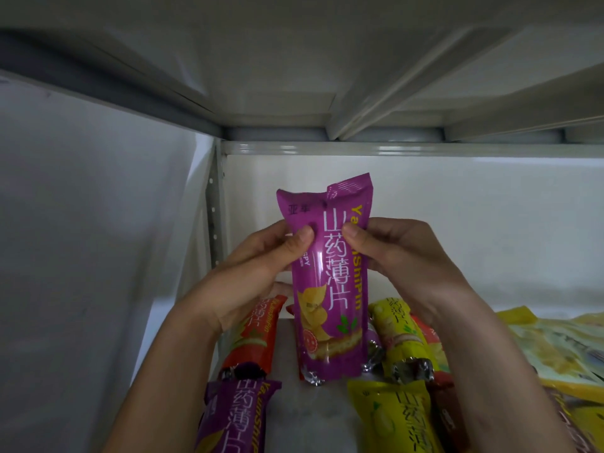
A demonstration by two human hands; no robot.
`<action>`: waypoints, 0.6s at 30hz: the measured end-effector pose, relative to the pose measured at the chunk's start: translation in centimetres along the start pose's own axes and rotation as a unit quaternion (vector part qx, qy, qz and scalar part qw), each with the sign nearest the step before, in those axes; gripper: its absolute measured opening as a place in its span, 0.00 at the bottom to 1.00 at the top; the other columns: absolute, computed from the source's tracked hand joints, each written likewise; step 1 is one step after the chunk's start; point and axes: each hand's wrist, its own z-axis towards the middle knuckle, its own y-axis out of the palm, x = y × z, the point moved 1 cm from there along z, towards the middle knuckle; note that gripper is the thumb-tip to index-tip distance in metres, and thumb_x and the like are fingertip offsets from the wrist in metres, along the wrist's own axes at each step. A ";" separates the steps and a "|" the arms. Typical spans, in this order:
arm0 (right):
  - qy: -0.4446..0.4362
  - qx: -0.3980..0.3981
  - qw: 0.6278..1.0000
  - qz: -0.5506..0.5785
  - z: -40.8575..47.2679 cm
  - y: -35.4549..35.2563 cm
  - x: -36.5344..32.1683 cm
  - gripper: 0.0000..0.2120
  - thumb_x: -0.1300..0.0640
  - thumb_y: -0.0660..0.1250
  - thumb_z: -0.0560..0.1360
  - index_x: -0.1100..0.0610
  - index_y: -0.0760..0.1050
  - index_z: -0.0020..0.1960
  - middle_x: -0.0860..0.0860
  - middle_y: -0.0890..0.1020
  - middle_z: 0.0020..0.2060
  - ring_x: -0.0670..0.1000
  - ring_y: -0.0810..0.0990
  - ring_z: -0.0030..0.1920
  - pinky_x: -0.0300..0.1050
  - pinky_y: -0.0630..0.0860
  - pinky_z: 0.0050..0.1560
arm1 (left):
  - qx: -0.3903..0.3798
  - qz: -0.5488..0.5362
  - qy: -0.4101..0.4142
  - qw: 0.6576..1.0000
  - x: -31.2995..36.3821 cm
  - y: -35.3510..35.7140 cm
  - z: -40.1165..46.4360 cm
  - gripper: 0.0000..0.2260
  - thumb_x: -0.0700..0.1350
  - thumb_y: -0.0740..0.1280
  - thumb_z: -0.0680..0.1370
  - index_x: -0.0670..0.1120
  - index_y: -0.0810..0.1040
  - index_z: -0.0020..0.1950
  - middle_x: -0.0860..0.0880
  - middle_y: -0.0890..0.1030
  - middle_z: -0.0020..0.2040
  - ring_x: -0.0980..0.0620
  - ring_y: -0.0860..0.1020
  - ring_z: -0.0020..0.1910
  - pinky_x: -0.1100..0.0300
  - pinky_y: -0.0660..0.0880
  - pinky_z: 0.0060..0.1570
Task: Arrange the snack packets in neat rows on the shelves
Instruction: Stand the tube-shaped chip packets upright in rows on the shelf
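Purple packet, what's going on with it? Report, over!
Left hand and right hand both pinch the purple packet, upright above the shelf. Red packet and yellow packet lie beside the gap below.

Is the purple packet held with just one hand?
No, both the left hand and the right hand pinch the purple packet by its sides.
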 end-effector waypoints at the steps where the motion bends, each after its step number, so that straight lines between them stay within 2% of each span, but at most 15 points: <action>1: 0.002 -0.006 1.000 -0.002 0.0 0.1 0.0 0.09 0.56 0.71 0.79 0.60 0.86 0.54 0.54 0.89 0.48 0.54 0.88 0.52 0.52 0.83 0.62 | 0.015 -0.008 0.005 1.000 0.1 0.0 0.1 0.21 0.56 0.67 0.78 0.51 0.80 0.69 0.49 0.86 0.62 0.48 0.84 0.61 0.44 0.83 0.57; 5: 0.009 -0.039 0.999 0.015 -0.1 0.3 -0.2 0.12 0.54 0.70 0.79 0.59 0.85 0.58 0.52 0.89 0.52 0.52 0.87 0.56 0.47 0.80 0.64 | 0.060 0.018 0.022 0.998 0.1 -0.4 0.0 0.18 0.57 0.68 0.76 0.54 0.83 0.64 0.50 0.87 0.58 0.49 0.86 0.57 0.52 0.84 0.48; 7: -0.011 -0.027 0.999 0.025 -0.1 0.4 -0.4 0.12 0.54 0.70 0.78 0.60 0.85 0.58 0.53 0.89 0.52 0.52 0.87 0.56 0.45 0.81 0.62 | 0.061 0.029 0.026 0.997 0.1 -0.5 -0.1 0.17 0.56 0.68 0.77 0.54 0.83 0.65 0.50 0.87 0.58 0.49 0.86 0.57 0.53 0.84 0.48; 11: -0.040 -0.001 0.999 0.006 0.0 0.2 -0.2 0.09 0.60 0.70 0.80 0.60 0.85 0.56 0.53 0.89 0.49 0.51 0.88 0.53 0.41 0.83 0.55 | 0.050 0.018 0.024 0.998 0.3 -0.4 0.0 0.20 0.58 0.69 0.76 0.51 0.83 0.64 0.48 0.87 0.58 0.50 0.85 0.58 0.50 0.83 0.54; 14: -0.044 -0.010 0.999 -0.002 -0.2 0.3 -0.3 0.08 0.63 0.70 0.80 0.61 0.85 0.55 0.54 0.89 0.48 0.51 0.88 0.50 0.39 0.83 0.51 | 0.075 -0.013 0.047 0.996 0.4 -0.3 0.1 0.17 0.54 0.68 0.77 0.48 0.85 0.61 0.48 0.88 0.55 0.50 0.86 0.56 0.56 0.83 0.49; 18: -0.022 -0.044 0.999 0.004 -0.3 0.7 -0.9 0.10 0.60 0.70 0.80 0.58 0.85 0.59 0.52 0.89 0.52 0.51 0.87 0.55 0.45 0.82 0.59 | 0.100 0.016 0.074 0.992 0.4 -0.6 0.1 0.13 0.48 0.68 0.80 0.44 0.84 0.62 0.46 0.88 0.54 0.48 0.87 0.54 0.58 0.83 0.46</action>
